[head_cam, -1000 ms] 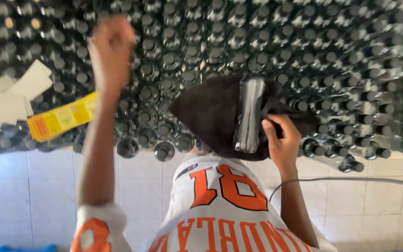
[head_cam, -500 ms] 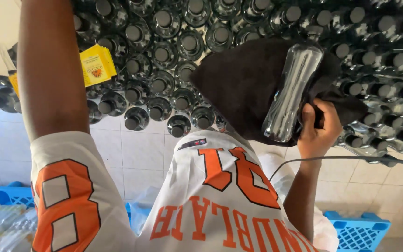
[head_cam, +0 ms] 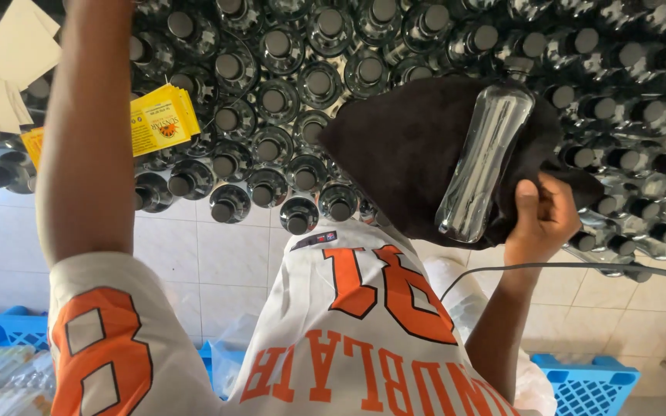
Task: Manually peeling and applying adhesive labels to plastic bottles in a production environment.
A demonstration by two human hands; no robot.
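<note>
Clearly nearest: right hand [head_cam: 545, 219], closed on the dark cloth [head_cam: 410, 154] just right of the clear bottle [head_cam: 481, 163] lying on it. Bottle's long axis tilted, cap end away from the body, base toward the shirt. Left hand out of frame above, grip unknowable. Capped bottles [head_cam: 271, 100] massed beneath; yellow labels [head_cam: 162, 119] near the left forearm.
</note>
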